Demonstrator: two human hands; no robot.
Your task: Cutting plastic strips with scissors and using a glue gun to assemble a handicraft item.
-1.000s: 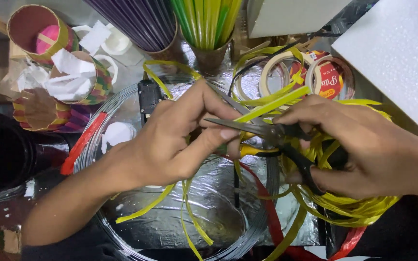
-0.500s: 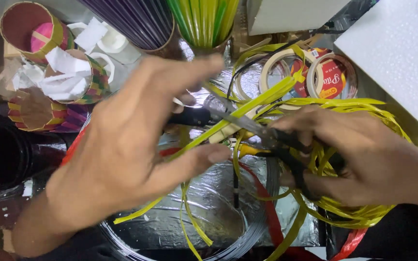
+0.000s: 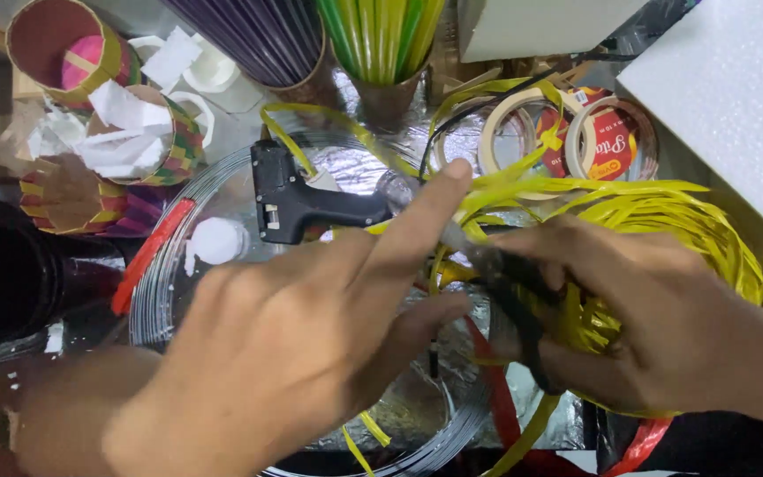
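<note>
My left hand (image 3: pixel 311 344) fills the foreground, raised close to the camera with its fingers apart. Its index fingertip reaches a yellow plastic strip (image 3: pixel 532 181) near the scissors' blades. I cannot see anything gripped in it. My right hand (image 3: pixel 664 327) holds black-handled scissors (image 3: pixel 514 300) with their blades pointing left toward that strip. Behind and under the right hand lies a tangled bundle of yellow strip (image 3: pixel 673 221).
A black glue gun (image 3: pixel 298 208) lies on a foil sheet inside a wire coil (image 3: pixel 169 265). Two tape rolls (image 3: pixel 611 132) sit at the back right, by a white foam board (image 3: pixel 735 97). Paper-filled cups (image 3: pixel 134 132) and tubes of green strips (image 3: pixel 381 44) stand behind.
My left hand has lifted toward the camera and opened, leaving only its index finger at the yellow strip. The right hand with the scissors has stayed about where it was.
</note>
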